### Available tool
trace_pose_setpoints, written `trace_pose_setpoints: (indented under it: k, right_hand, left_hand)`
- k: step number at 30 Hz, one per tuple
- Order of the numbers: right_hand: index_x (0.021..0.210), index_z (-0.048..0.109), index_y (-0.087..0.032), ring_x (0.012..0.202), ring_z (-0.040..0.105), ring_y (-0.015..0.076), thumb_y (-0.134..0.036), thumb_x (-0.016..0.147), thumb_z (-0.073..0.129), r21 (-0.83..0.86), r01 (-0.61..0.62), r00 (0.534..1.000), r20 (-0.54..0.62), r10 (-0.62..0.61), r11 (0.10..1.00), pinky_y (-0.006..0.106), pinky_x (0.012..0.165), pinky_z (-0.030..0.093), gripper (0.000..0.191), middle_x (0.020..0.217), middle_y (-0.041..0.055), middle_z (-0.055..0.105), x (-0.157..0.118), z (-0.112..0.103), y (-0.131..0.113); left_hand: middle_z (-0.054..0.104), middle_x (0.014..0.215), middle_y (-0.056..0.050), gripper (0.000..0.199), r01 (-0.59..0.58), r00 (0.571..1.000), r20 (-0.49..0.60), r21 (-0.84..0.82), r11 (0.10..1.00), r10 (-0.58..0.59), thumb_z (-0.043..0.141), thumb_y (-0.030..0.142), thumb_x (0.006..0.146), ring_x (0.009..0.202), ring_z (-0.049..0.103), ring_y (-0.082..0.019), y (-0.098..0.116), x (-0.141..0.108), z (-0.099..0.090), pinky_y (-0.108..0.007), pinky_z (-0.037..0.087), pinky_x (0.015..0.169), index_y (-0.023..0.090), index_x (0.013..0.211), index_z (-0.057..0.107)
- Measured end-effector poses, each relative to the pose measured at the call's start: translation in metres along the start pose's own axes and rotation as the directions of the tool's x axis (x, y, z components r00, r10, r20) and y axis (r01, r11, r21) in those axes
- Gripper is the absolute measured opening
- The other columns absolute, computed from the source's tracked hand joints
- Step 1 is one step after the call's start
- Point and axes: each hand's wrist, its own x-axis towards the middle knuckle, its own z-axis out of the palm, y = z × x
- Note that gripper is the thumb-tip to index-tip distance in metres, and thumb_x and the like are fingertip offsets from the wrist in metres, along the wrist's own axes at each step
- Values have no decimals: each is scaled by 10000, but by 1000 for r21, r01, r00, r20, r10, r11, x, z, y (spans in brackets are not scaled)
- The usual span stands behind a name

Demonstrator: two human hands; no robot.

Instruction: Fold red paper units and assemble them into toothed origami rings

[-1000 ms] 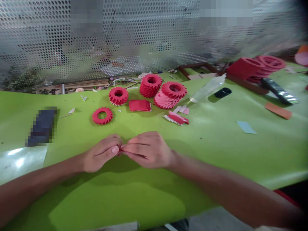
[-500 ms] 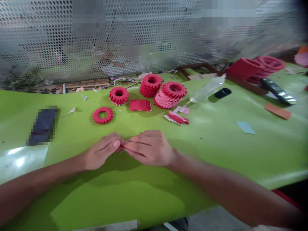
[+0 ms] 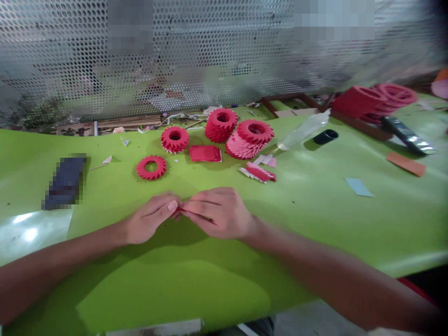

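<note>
My left hand (image 3: 152, 217) and my right hand (image 3: 220, 212) meet above the green table, both pinching a small piece of red paper (image 3: 180, 208). Fingers cover most of that piece, so its folded shape cannot be made out. Just beyond my left hand lies a flat red paper ring (image 3: 151, 167) with a toothed edge. Behind my hands is a stack of red paper slips (image 3: 205, 153). To its right, folded red and white paper pieces (image 3: 258, 172) lie in a row.
Stacked toothed paper rings (image 3: 175, 139) stand farther back. A clear glue cone (image 3: 304, 129), a black cap (image 3: 326, 136), an orange slip (image 3: 406, 164) and a light blue slip (image 3: 359, 187) lie rightward. A dark blurred object (image 3: 66, 182) is at left. Perforated metal (image 3: 210, 51) rises behind.
The whole view has shifted very slightly. Both hands keep their pinch on the red paper, and the right fingers have moved a little, with a small gap now between them.
</note>
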Motion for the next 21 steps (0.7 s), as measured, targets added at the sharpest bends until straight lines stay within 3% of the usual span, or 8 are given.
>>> trace_pose_setpoints:
  k: [8, 14, 18, 21]
  right_hand:
    - [931, 701, -166, 616, 645, 75, -178, 934, 615, 99, -68, 998, 26, 65, 993, 207, 563, 456, 86, 805, -10, 760, 1, -2, 1]
    - [923, 704, -162, 607, 643, 75, -178, 912, 652, 72, -35, 999, 6, 34, 997, 207, 546, 451, 56, 797, -15, 763, 0, 1, 2]
    - [888, 703, -170, 611, 650, 77, -185, 910, 660, 34, -51, 999, 15, 50, 998, 210, 565, 463, 51, 793, -23, 765, 1, 1, 1]
    - [972, 700, -177, 629, 665, 83, -208, 924, 643, 25, -116, 992, 57, 115, 993, 208, 569, 472, 81, 825, -16, 772, 2, 0, 2]
  left_hand:
    - [522, 756, -25, 509, -40, 999, 10, -5, 999, 40, 286, 563, 1029, 690, 481, -164, -1, 0, -2, -312, 431, 633, 178, 818, 543]
    - [527, 727, -21, 518, -75, 997, -4, -18, 997, 75, 303, 586, 1014, 675, 484, -168, -7, 3, 1, -321, 437, 629, 187, 798, 552]
    - [509, 693, -15, 518, -54, 998, -43, -20, 998, 53, 332, 609, 998, 662, 490, -174, -6, 6, 2, -326, 427, 619, 195, 774, 549]
    - [520, 705, -19, 526, -3, 997, -76, -25, 1000, 1, 322, 596, 1007, 666, 504, -175, -3, 7, 1, -330, 429, 628, 193, 762, 555]
